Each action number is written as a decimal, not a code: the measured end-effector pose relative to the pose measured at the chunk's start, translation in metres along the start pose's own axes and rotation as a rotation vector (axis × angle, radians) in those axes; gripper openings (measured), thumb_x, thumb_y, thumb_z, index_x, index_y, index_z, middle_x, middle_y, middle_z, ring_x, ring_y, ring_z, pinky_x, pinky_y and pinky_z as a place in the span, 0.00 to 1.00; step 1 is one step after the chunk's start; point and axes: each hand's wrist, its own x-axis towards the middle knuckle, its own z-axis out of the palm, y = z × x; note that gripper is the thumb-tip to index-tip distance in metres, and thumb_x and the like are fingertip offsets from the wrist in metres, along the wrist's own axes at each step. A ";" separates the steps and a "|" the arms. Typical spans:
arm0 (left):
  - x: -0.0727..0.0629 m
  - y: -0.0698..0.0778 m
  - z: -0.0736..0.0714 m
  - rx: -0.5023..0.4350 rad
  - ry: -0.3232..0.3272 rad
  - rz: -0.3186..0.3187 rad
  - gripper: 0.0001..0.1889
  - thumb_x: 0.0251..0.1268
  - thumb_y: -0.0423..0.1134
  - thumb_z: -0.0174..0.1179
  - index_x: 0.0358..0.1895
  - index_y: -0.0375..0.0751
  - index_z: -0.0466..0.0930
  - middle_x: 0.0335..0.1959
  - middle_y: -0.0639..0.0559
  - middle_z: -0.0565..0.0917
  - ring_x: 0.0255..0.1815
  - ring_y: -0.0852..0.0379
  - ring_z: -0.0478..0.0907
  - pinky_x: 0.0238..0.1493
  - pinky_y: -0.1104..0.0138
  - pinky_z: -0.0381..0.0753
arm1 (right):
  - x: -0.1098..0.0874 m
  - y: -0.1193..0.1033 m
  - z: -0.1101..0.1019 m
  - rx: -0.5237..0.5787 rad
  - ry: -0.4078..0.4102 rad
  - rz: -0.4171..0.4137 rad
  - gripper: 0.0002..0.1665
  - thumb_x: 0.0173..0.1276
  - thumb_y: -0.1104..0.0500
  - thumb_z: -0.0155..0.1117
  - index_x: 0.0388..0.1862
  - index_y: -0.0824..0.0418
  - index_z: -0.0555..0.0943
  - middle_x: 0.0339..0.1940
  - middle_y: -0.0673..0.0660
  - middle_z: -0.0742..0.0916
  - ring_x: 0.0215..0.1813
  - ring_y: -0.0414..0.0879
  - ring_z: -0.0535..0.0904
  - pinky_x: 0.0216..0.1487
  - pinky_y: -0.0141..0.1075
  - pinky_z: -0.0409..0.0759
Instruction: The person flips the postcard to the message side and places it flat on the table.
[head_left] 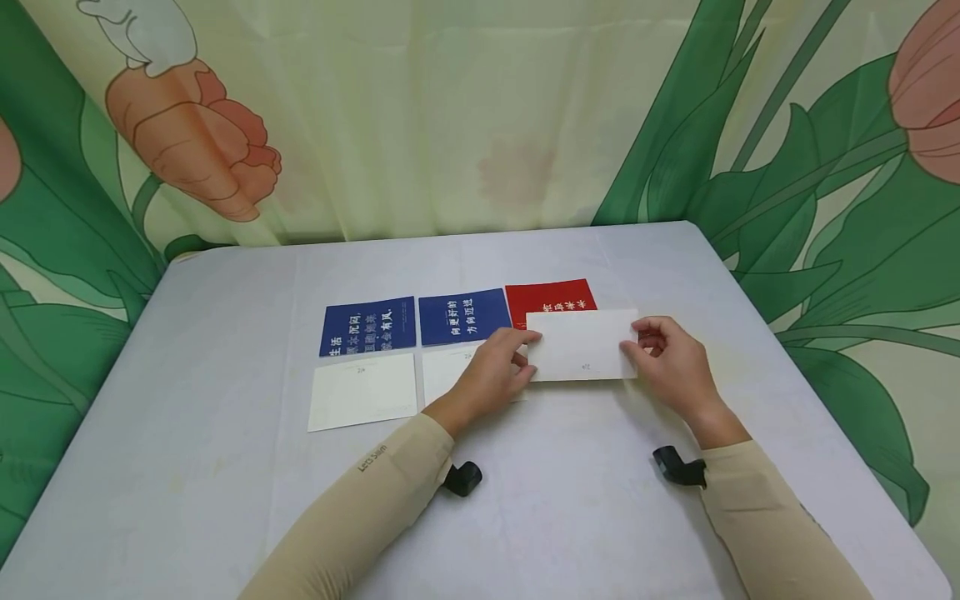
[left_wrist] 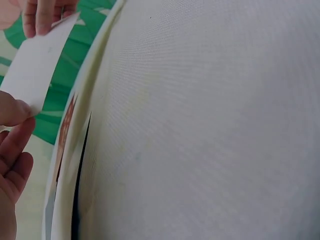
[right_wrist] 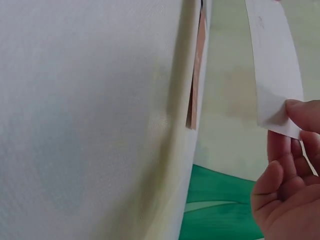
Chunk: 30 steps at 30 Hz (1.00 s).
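Observation:
A white card [head_left: 581, 346] with a small mark near its lower edge is held up above the table, its plain side towards me. My left hand [head_left: 491, 371] pinches its left edge; the left wrist view shows the thumb and a finger [left_wrist: 20, 135] at the corner. On the opposite edge, my right hand [head_left: 675, 362] pinches it between thumb and fingers. Behind it lies a red card [head_left: 551, 296] with white writing, partly covered. Under my left hand, another white card [head_left: 446, 367] is partly hidden.
Two blue cards with white writing, one at the left [head_left: 367, 325] and one in the middle [head_left: 462, 317], lie in the back row. A white card [head_left: 363, 390] lies in front of the left one. A white cloth covers the table [head_left: 187, 467]; a printed curtain [head_left: 450, 125] hangs behind.

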 end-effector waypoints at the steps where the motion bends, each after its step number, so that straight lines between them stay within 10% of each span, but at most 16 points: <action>1: 0.000 0.000 0.000 -0.015 0.007 -0.013 0.26 0.66 0.29 0.65 0.67 0.38 0.74 0.57 0.43 0.75 0.48 0.55 0.82 0.45 0.76 0.80 | 0.000 0.000 0.000 -0.006 -0.009 -0.001 0.22 0.70 0.63 0.67 0.59 0.70 0.75 0.49 0.66 0.81 0.45 0.55 0.76 0.39 0.17 0.68; 30: 0.006 -0.009 0.006 0.324 -0.078 -0.016 0.25 0.68 0.36 0.64 0.67 0.36 0.75 0.59 0.43 0.78 0.62 0.48 0.73 0.66 0.60 0.71 | 0.004 0.008 0.008 -0.080 -0.222 0.079 0.31 0.71 0.59 0.64 0.68 0.71 0.72 0.63 0.70 0.72 0.53 0.61 0.76 0.49 0.51 0.83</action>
